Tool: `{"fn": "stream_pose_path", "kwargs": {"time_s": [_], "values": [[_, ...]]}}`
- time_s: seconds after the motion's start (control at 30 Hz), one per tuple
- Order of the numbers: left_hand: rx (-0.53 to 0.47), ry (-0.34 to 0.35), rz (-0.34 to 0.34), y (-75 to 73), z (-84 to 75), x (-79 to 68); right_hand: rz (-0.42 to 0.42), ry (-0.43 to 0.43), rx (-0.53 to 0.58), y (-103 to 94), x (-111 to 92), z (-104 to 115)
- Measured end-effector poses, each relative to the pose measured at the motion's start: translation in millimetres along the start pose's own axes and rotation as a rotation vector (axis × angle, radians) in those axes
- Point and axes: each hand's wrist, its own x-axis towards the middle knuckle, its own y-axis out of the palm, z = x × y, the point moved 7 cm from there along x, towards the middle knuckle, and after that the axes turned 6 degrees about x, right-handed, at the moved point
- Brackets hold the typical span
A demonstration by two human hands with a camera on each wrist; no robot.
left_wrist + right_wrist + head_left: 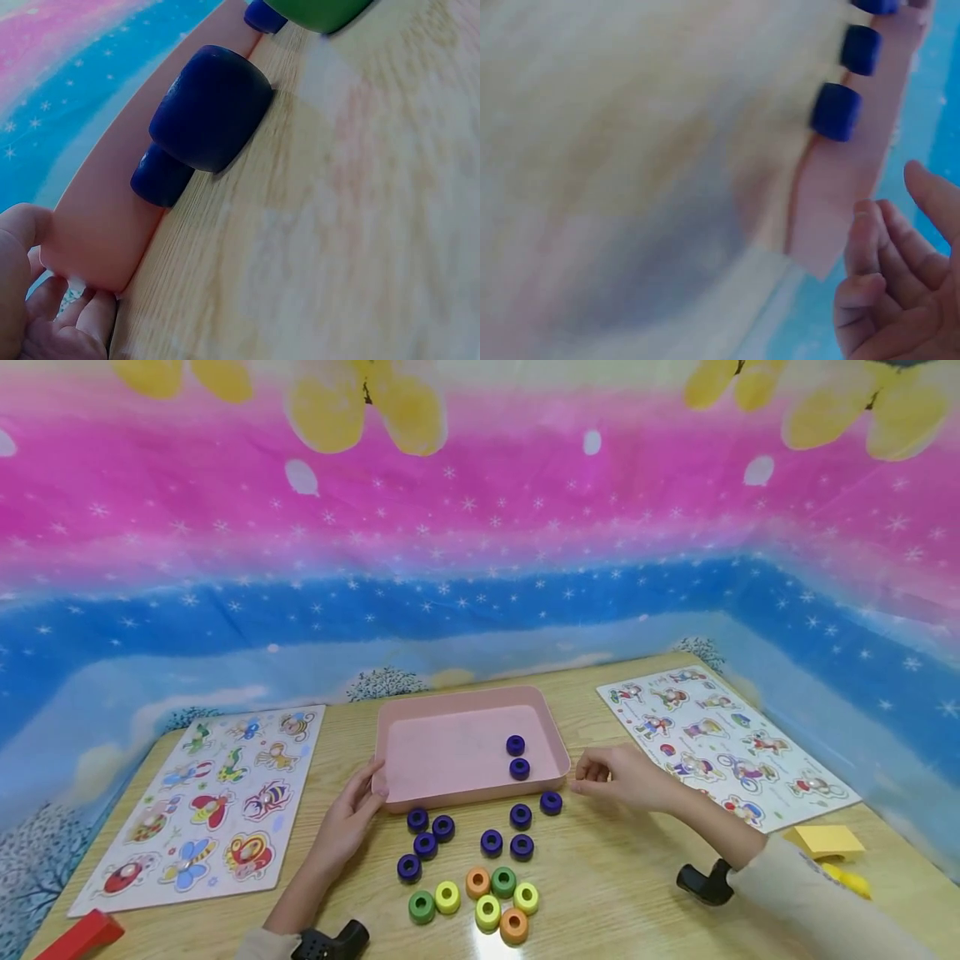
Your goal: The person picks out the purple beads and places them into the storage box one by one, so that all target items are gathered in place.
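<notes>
A shallow pink tray lies on the table with two dark blue rings inside, near its right end. My left hand grips the tray's front left corner; the left wrist view shows the thumb at the rim and the fingers against the side. My right hand is just beyond the tray's right end, fingers loosely bent, nothing held. It appears apart from the tray wall in the right wrist view. Several more dark blue rings lie along the tray's front, one of them near the right hand.
Green, yellow and orange rings are grouped nearer me. A picture board with insects lies left, another with figures right. A red block sits front left; a yellow block is at the right. A patterned cloth stands behind the table.
</notes>
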Motion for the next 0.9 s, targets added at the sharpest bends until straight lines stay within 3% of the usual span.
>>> {"fn": "stream_pose_path", "kwargs": {"time_s": [0.33, 0.73, 0.9], "values": [[-0.031, 0.036, 0.005, 0.3, -2.5, -0.9, 0.13, 0.034, 0.035, 32.6, -1.4, -9.1], [-0.034, 0.042, 0.009, -0.2, -1.1, -1.1, 0.172, 0.008, 0.019, 48.4, 8.0, 9.6], [-0.02, 0.052, 0.002, -0.3, -3.4, -1.2, 0.188, 0.003, 0.018, 41.9, 13.0, 20.2]]}}
